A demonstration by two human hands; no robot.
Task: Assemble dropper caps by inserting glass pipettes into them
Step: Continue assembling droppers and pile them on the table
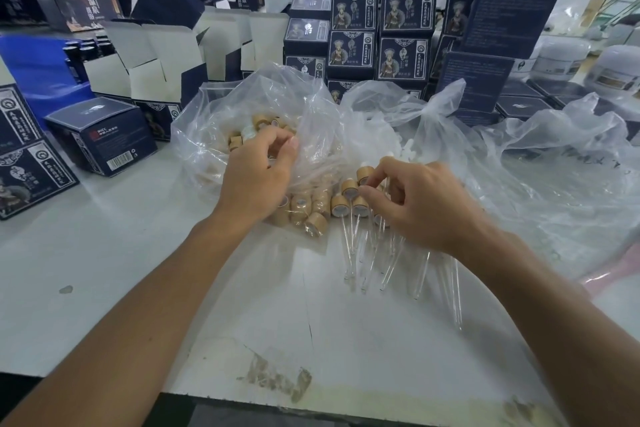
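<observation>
A clear plastic bag (242,97) lies open on the white table (121,253) with several bamboo-coloured dropper caps (258,121) inside. My left hand (258,177) reaches into its mouth, fingers curled over the caps; whether it holds one is hidden. More loose caps (308,211) lie at the bag's front edge. To the right lies a cluster of assembled caps with glass pipettes (349,253) pointing toward me. My right hand (415,204) pinches one assembled dropper cap (364,173) at the top of that cluster.
Dark blue printed boxes (377,31) are stacked behind the bags, and open white-lined cartons (152,55) stand at the back left. A second crumpled plastic bag (519,156) spreads to the right. White jars (613,73) stand far right. A person sits across the table.
</observation>
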